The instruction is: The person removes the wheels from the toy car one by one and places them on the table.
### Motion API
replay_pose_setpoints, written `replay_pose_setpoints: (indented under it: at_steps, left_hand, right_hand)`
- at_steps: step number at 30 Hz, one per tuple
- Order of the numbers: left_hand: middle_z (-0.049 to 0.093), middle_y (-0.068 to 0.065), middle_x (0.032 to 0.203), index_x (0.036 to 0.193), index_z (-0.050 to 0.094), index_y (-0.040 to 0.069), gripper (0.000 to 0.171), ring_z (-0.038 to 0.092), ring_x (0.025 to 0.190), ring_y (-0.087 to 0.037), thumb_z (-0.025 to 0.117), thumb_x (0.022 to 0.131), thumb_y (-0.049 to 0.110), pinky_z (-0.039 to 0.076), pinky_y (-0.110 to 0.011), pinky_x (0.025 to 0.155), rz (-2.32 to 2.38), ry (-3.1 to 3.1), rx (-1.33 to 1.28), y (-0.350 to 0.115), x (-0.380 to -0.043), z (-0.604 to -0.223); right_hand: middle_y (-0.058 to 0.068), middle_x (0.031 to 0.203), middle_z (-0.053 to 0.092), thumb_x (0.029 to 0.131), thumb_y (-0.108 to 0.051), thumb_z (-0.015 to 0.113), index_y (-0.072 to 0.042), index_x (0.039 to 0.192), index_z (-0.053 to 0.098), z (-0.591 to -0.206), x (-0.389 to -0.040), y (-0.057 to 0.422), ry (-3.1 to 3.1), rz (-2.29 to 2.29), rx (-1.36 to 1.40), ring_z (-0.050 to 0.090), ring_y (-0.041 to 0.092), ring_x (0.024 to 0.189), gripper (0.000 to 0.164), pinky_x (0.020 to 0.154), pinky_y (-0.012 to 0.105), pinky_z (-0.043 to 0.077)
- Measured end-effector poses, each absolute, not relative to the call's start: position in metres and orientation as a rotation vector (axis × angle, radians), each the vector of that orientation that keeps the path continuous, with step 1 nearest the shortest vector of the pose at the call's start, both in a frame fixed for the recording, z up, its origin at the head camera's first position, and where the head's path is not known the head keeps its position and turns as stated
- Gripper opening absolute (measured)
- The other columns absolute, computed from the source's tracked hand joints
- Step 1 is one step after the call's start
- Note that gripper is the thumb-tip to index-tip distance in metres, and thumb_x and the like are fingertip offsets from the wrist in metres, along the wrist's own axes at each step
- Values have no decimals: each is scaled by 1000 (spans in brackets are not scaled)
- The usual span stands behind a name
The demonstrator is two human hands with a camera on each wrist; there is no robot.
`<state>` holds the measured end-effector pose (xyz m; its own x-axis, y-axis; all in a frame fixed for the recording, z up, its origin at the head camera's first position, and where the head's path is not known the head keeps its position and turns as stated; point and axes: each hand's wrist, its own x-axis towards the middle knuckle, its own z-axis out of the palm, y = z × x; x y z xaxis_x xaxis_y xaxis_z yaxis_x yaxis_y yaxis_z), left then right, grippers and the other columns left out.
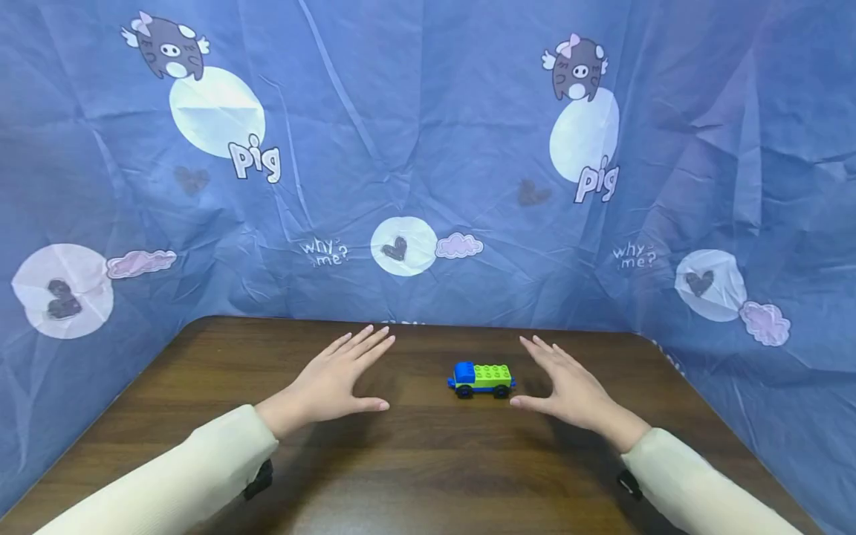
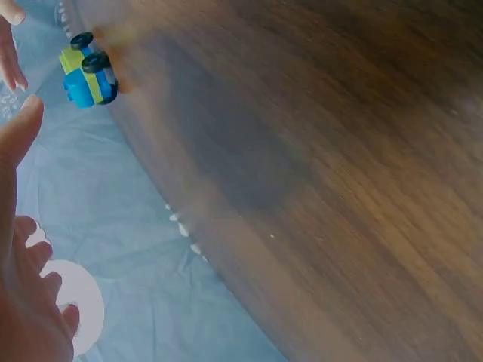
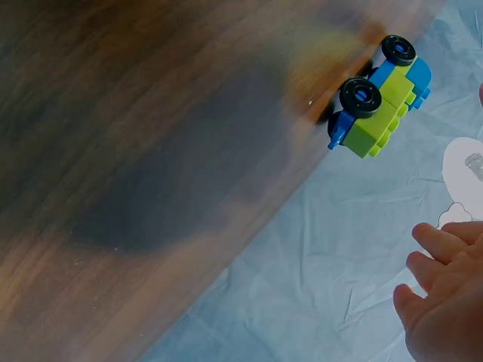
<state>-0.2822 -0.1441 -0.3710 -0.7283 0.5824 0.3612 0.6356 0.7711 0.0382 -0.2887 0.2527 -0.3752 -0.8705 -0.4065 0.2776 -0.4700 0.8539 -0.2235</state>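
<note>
Head view, left hand [image 1: 328,385]: wide open over the desk [image 1: 428,468], fingers straight, thumb spread, holding nothing.
Head view, right hand [image 1: 576,386]: likewise open and without a hold.
Head view, toy truck [image 1: 483,379]: between the hands, nearer the right, just beside its thumb, standing on its wheels.
Left wrist view, toy truck: beyond the left thumb, well apart.
Right wrist view, toy truck: apart from the visible fingers.
Progress: toy truck looks fully assembled; no grip is made; whether handling is pending or finished cannot be told.
</note>
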Motion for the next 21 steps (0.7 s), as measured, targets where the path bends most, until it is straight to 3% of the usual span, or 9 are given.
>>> replay_pose_setpoints:
  at_steps: [7,15,21]
  left_hand:
    - [31,-7,158,149,36,10,95,25,147,-28,73,76,57,23,-48,117,-387,-2646,-927,-129,-292,-372]
    - [36,-10,154,150,34,9,95,32,143,-30,75,77,54,30,-51,113,-543,-2723,-927,-114,-294,-370]
    - [33,-10,156,153,28,14,96,34,142,-29,75,79,52,32,-49,113,-766,-2838,-875,-105,-297,-367]
  right_hand:
    - [15,156,32,74,-59,75,-19,153,30,-377,-292,253,-2822,548,620,37,41,138,99,104,63,35]
    - [17,146,47,70,-37,86,-10,147,40,-388,-301,248,-2728,756,642,49,40,129,93,102,56,41]
    - [16,140,53,68,-31,88,-5,144,42,-390,-306,247,-2717,849,647,50,40,127,93,102,55,42]
